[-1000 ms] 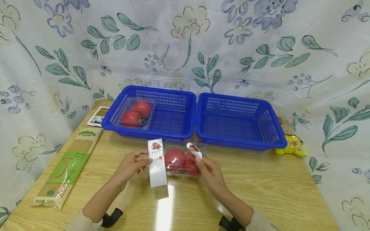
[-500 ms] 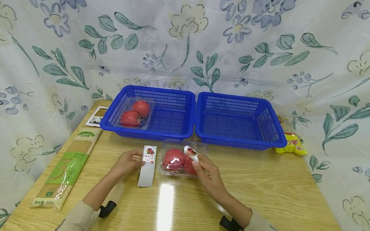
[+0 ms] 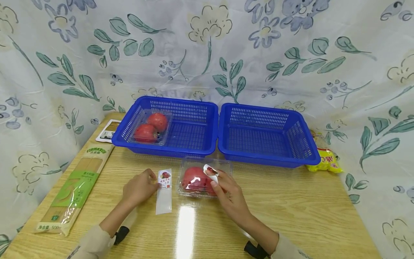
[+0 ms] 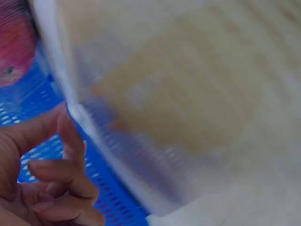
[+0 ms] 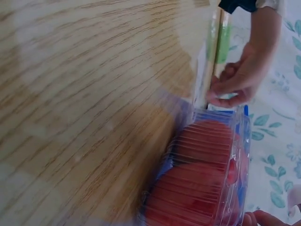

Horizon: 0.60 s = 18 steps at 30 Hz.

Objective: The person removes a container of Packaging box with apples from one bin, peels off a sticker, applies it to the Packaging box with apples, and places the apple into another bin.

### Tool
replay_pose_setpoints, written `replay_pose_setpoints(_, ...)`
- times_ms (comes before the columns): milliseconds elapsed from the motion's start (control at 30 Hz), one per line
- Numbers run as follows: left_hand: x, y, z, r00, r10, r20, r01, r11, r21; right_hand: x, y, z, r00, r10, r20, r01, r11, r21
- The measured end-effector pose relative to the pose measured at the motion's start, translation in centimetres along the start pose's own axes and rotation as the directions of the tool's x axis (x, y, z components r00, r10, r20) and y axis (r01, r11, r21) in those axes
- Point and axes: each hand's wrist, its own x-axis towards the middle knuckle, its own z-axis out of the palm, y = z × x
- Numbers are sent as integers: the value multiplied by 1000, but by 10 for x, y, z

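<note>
The left hand (image 3: 139,187) pinches the left edge of a label strip (image 3: 164,194) between thumb and finger, just left of the clear box (image 3: 194,195). The right hand (image 3: 233,196) pinches a curled sticker (image 3: 211,172) between thumb and fingers, above the right half of that box. The box stands on the table with red fruit (image 3: 193,178) inside and looks closed.

The step in hand seems to be labelling: the sticker looks peeled, but is not yet laid flat on the lid. The next move likely calls for uncurling it, lining it up and smoothing it down without creases; the left hand would probably need to let go of the strip to help.

Behind the box and to its left is a blue basket (image 3: 174,150) holding another box of fruit (image 3: 151,127); behind and to its right is a second basket (image 3: 268,159). A noodle packet (image 3: 72,189) lies well to its left.

The curl hides most of the sticker's print, and the right hand covers much of the fruit beneath. The right wrist view cuts that hand off at the corner. The left wrist view is blurred, and whether the strip touches the table cannot be told.
</note>
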Motion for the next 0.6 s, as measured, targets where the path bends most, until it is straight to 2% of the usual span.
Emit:
replay_pose_setpoints(67, -5, 11, -3, 997, 42, -63, -44, 999, -28, 1, -1, 1, 1000, -12, -4, 12, 999, -32)
replay_pose_setpoints(133, -13, 27, -7, 990, 97, -105, -108, 989, -103, 2, -3, 2, 999, -32, -13, 31, 997, -75)
replay_pose_setpoints(200, -23, 45, -9, 978, 178, -112, -199, 958, -208, 4, -4, 3, 998, -65, -26, 61, 989, -133)
replay_pose_setpoints(267, -32, 62, -8, 961, 263, -89, -278, 908, -314, 5, -3, 4, 991, -128, -40, 117, 973, -201)
replay_pose_setpoints(367, -41, 81, -5, 925, 376, -50, -360, 828, -429, 7, -1, 5, 967, -252, -42, 226, 921, -318)
replay_pose_setpoints(467, -46, 93, -1, 899, 435, -40, -397, 775, -492, 9, 1, 6, 933, -359, -30, 314, 850, -423)
replay_pose_setpoints(533, -47, 98, 0, 896, 443, -32, -389, 747, -539, 9, 2, 6, 914, -405, -18, 349, 809, -473)
replay_pose_setpoints(600, -48, 101, 1, 904, 427, -13, -353, 730, -586, 10, 2, 6, 899, -437, -4, 374, 774, -511)
